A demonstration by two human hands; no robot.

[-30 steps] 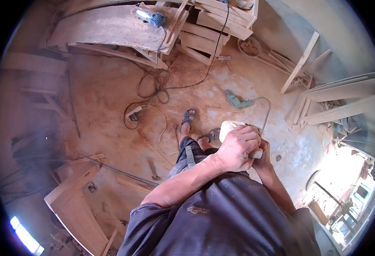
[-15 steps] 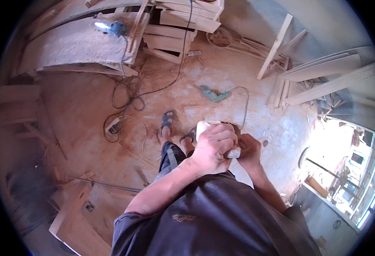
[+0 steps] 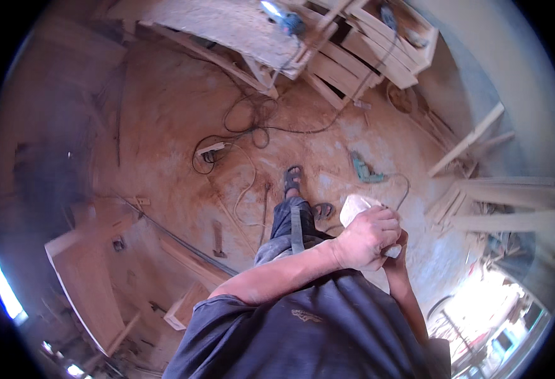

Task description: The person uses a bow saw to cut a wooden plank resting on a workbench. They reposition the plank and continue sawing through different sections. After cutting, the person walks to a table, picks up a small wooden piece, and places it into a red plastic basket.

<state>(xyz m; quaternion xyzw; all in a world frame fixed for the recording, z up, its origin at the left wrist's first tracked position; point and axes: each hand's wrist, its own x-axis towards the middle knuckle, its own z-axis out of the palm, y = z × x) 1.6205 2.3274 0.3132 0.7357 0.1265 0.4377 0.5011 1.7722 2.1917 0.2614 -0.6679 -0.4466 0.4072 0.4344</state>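
In front of my torso, to the right of the middle, my left hand (image 3: 369, 237) is closed around a whitish bundle (image 3: 356, 208), crumpled like a bag or cloth. One pale end bulges out beyond the knuckles, and another shows below the fingers. Pressed close behind it, my right hand (image 3: 402, 247) is curled at the same bundle, its fingers largely covered by the left hand. What the bundle contains, if anything, is hidden.
A green corded power tool (image 3: 367, 170) lies on the dusty floor ahead. Tangled black cable (image 3: 252, 129) runs by a white power strip (image 3: 211, 150). A workbench (image 3: 220, 25) holds a blue power tool (image 3: 287, 22). Boards (image 3: 505, 221) lean at right; a wooden panel piece (image 3: 84, 278) stands at left.
The view has turned, so the bench and floor things sit farther right. My hands stay together on the bundle, the left now covering more of the right.
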